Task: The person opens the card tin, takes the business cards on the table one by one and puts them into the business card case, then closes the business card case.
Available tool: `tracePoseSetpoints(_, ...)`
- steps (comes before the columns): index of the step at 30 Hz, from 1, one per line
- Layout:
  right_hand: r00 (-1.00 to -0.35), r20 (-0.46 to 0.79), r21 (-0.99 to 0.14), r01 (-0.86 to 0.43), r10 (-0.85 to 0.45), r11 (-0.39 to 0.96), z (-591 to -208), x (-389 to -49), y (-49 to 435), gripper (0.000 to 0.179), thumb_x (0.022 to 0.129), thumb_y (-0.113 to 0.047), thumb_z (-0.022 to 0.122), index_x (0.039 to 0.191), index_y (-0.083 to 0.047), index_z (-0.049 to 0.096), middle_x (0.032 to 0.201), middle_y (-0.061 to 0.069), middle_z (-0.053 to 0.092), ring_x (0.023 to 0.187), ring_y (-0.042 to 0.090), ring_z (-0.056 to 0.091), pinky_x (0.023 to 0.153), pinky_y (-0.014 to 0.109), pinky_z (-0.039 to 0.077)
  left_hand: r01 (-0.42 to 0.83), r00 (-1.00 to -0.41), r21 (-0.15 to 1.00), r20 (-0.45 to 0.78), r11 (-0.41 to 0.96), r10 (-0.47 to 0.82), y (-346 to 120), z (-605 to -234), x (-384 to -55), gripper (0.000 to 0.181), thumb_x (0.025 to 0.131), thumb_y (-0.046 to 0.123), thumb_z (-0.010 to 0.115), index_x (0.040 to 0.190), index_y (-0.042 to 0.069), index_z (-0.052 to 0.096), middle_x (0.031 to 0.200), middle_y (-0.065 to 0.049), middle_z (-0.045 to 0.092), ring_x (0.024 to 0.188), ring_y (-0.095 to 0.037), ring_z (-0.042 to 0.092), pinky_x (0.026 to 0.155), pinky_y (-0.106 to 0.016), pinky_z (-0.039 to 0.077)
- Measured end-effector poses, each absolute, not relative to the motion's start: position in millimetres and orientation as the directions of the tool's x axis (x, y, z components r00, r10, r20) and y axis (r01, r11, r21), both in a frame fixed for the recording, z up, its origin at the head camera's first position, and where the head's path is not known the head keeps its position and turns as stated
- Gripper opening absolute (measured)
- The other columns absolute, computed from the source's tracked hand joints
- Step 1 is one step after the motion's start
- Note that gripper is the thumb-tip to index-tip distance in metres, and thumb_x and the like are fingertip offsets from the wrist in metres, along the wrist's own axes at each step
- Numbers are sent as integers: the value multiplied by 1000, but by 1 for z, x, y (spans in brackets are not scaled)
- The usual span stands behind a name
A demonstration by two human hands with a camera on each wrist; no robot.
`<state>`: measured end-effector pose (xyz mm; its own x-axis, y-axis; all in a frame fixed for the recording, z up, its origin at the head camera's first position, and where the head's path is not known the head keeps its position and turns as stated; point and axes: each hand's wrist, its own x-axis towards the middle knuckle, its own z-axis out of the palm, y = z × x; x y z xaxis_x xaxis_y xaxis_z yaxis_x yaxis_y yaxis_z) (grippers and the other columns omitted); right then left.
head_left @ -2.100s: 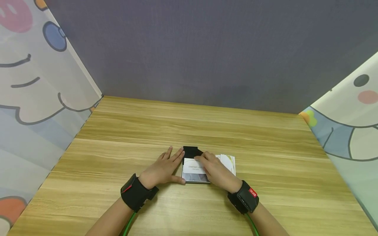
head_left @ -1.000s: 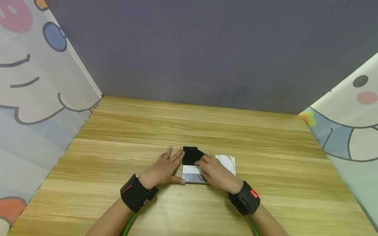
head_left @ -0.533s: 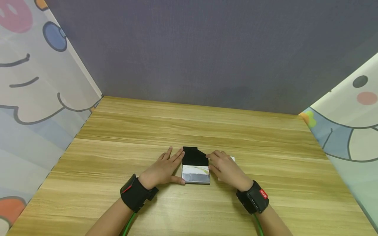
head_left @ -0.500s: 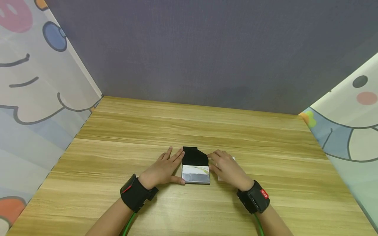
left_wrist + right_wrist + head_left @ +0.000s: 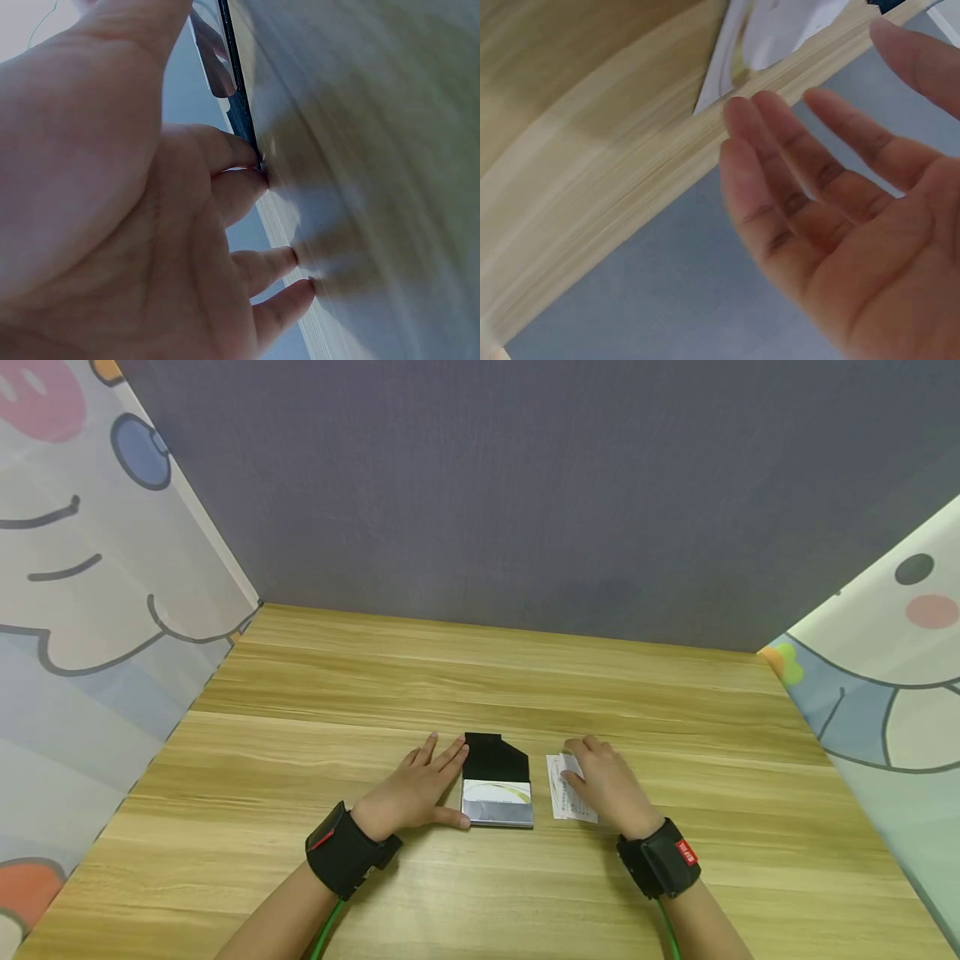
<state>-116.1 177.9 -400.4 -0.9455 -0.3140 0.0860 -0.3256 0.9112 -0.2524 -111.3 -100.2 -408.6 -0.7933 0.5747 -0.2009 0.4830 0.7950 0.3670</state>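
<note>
A business card case (image 5: pixel 496 758) lies open on the table, its black flap laid away from me. White business cards (image 5: pixel 497 792) with a gold curve sit in the case, partly behind its silvery front. My left hand (image 5: pixel 408 793) rests along the case's left side with straight fingers; its thumb and forefinger touch the corners, and the left wrist view shows fingertips (image 5: pixel 259 180) against the dark edge. Further right, a few overlapping loose cards (image 5: pixel 579 808) lie on the table. Over their right part hovers my right hand (image 5: pixel 611 783), fingers loosely bent; the right wrist view shows them apart from the cards.
The wooden table (image 5: pixel 420 668) extends around the case and cards. A dark grey panel (image 5: pixel 480 502) rises at its back edge. Cartoon-printed curtains (image 5: pixel 97 710) hang at both sides. Both wrists wear black bands (image 5: pixel 660 860) with green cables.
My right hand has let go of the white card, which now sits lower in the case, and has moved right over the loose cards, uncovering them. My left hand has stayed in place.
</note>
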Motion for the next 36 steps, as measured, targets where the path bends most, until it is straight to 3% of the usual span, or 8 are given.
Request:
tracePoseSetpoints(11, -981, -12, -187, -186, -192, 965, -398, -115, 181, 42, 80, -23, 70, 103, 9, 57, 96, 22, 57, 83, 35, 54, 69, 44, 47, 485, -791, 360, -208, 797, 576, -101, -411, -112, 97, 74, 57, 62, 146, 6, 21, 154, -7, 12, 138, -44, 6, 108, -55, 20)
tracePoseSetpoints(19, -983, -73, -200, -149, -166, 968, -398, -114, 183, 51, 75, -34, 73, 100, 7, 58, 97, 20, 53, 82, 34, 50, 65, 44, 46, 484, -790, 361, -211, 797, 575, -101, -411, -113, 97, 75, 58, 61, 146, 6, 20, 155, -7, 11, 138, -43, 5, 108, -55, 19)
tracePoseSetpoints(27, -978, -101, -241, -152, -180, 959, -399, -115, 183, 63, 74, -32, 74, 115, 11, 52, 108, 26, 50, 92, 40, 49, 72, 49, 46, 485, -785, 360, -223, 797, 578, -101, -410, -112, 97, 75, 58, 61, 146, 7, 19, 155, -7, 10, 138, -43, 4, 109, -55, 18)
tracePoseSetpoints(36, -980, -76, -301, -152, -182, 941, -402, -117, 185, 53, 71, -28, 77, 105, 3, 52, 101, 21, 48, 85, 33, 45, 67, 40, 42, 482, -787, 365, -220, 797, 577, -100, -409, -113, 97, 75, 56, 62, 146, 6, 20, 155, -7, 11, 138, -43, 5, 109, -54, 19)
